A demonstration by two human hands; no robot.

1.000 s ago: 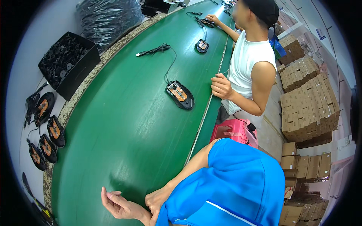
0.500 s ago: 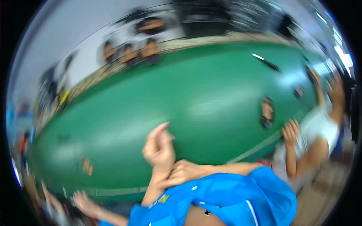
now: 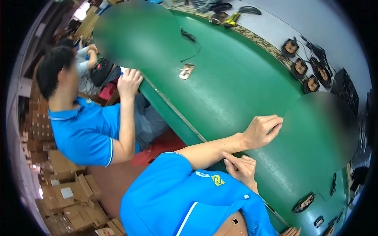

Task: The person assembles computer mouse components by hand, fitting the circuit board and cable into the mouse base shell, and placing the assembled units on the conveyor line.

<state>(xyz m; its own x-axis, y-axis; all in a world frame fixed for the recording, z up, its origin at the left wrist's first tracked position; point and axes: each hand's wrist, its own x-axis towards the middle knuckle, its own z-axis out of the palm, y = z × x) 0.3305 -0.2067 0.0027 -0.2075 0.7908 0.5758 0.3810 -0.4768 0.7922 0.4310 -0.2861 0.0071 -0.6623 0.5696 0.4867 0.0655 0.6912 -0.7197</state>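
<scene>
My left hand (image 3: 262, 131) hovers over the green table mat (image 3: 224, 100), with loosely curled fingers drawn toward the thumb and nothing visible in them. Just below it, my right hand (image 3: 242, 168) touches the underside of my left forearm with an outstretched index finger; its other fingers are bent. Beyond my hands lies a flat oval copper-and-white part (image 3: 187, 71). A black oval device with copper-coloured insides (image 3: 303, 202) rests on the mat at the lower right.
At left a co-worker in a blue shirt (image 3: 84, 133) has a hand on the table edge. Cardboard boxes (image 3: 75, 196) stack behind. Several black-and-copper devices (image 3: 299, 69) and a yellow-handled tool (image 3: 232, 19) line the far ledge. A black cord (image 3: 188, 34) lies on the mat. Blurred patches hide two areas.
The view has swung left, bringing the co-worker and boxes into sight. My right hand has gone from wrapping near my left wrist to touching the forearm with one finger.
</scene>
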